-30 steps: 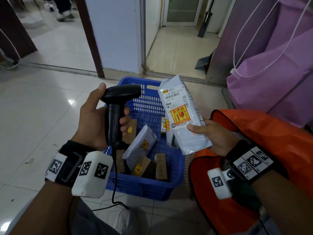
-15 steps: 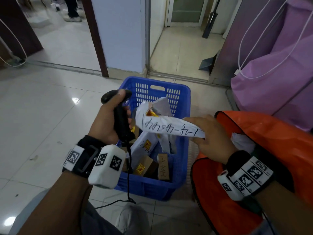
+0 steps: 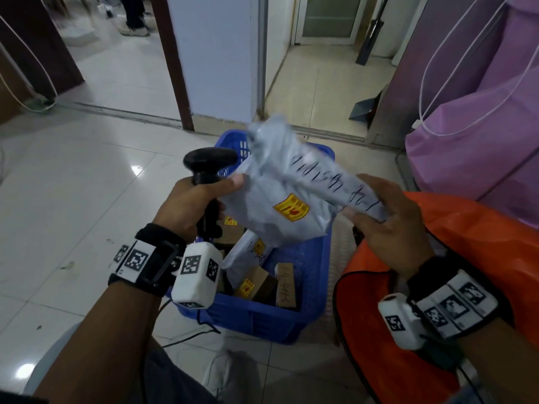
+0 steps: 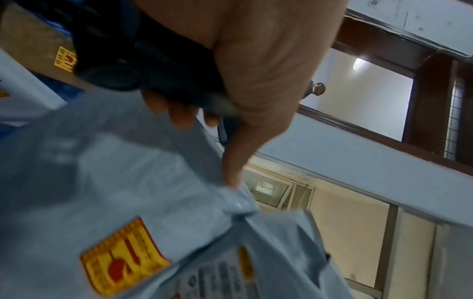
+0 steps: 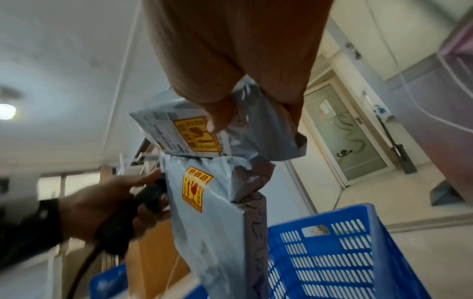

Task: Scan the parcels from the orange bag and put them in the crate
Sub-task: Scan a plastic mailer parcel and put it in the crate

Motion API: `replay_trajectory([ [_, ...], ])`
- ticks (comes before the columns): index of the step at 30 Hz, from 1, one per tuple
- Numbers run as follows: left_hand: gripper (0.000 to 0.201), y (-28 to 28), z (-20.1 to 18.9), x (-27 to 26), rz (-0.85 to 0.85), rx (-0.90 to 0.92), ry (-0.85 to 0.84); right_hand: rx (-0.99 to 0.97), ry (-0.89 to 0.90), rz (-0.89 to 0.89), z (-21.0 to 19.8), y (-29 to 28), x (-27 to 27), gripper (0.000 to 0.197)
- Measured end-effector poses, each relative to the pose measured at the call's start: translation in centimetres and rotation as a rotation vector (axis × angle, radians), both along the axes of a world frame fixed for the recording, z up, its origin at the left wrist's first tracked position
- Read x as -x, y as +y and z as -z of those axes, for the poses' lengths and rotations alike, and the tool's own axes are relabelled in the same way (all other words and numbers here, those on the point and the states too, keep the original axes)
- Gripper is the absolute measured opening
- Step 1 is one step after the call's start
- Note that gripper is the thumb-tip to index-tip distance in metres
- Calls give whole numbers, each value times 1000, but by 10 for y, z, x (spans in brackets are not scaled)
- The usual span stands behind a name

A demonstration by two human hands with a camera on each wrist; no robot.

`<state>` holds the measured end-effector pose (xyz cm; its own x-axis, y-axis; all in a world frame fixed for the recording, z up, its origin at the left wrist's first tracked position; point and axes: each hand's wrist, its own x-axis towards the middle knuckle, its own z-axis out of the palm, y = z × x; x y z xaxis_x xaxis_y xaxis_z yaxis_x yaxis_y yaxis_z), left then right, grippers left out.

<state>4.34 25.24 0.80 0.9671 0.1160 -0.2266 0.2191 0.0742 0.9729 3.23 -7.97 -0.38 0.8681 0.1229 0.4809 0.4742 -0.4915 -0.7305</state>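
Observation:
My right hand (image 3: 367,202) pinches the right end of a grey-white mailer parcel (image 3: 280,199) with a yellow sticker and black handwriting. The parcel hangs slanted above the blue crate (image 3: 262,319). My left hand (image 3: 215,196) grips the black scanner (image 3: 210,161) by its handle, and its thumb tip touches the parcel's left corner. In the left wrist view the parcel (image 4: 128,182) fills the lower frame under the curled fingers (image 4: 179,113). The right wrist view shows my thumb on the parcel (image 5: 243,131). Beside my right forearm sits the orange bag (image 3: 481,243), its inside hidden.
Several brown boxes and a white mailer (image 3: 248,258) lie in the crate. Purple bags (image 3: 481,126) stand at the right, and a wall pillar (image 3: 215,53) rises behind the crate. The scanner cable (image 3: 189,336) trails down to the tiled floor (image 3: 73,199) on the left.
The parcel has been turned from label-up to its handwritten edge, dipped toward the crate, then lifted again. My left hand with the scanner has moved right against the parcel's corner.

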Motion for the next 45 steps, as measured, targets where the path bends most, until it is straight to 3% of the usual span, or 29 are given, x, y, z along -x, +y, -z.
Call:
replay_trajectory([
  [2, 65, -5, -6, 3, 122, -100, -94, -132, 125, -72, -13, -7, 0, 46],
  [4, 51, -11, -10, 4, 146, -184, -140, -305, 259, -207, -23, -15, 1, 40],
  [6, 42, -15, -11, 4, 189, -241, -143, -481, 366, -296, -27, -18, 5, 34],
  [8, 46, -18, -13, 4, 280, -281, -103, -556, 410, -319, -28, -18, 6, 29],
  [11, 57, -21, -13, 5, 433, -249, -20, -511, 397, -266, -32, -18, 8, 24],
  [15, 63, -26, -12, 10, 487, -30, 24, -469, 399, -250, -42, -19, 10, 28],
  [18, 40, -29, -13, 12, 451, 94, 77, -469, 428, -213, -42, -17, 10, 27],
  [22, 34, -31, -16, 12, 416, 72, 96, -476, 426, -133, -32, -20, 2, 28],
  [31, 46, -40, 0, 7, 120, 47, 162, 93, 128, 110, -6, -17, -4, 42],
  [36, 47, -44, 6, 4, 6, 166, 191, 278, -40, 72, 8, 4, 1, 43],
  [40, 49, -35, 9, -1, 46, 150, 265, 451, 51, 30, 5, 23, 11, 70],
  [43, 49, -25, 12, -7, 144, 154, 311, 512, 295, -180, -15, 38, 35, 126],
  [45, 28, -25, 16, -6, 149, 181, 273, 710, 345, -285, -21, 50, 53, 148],
])
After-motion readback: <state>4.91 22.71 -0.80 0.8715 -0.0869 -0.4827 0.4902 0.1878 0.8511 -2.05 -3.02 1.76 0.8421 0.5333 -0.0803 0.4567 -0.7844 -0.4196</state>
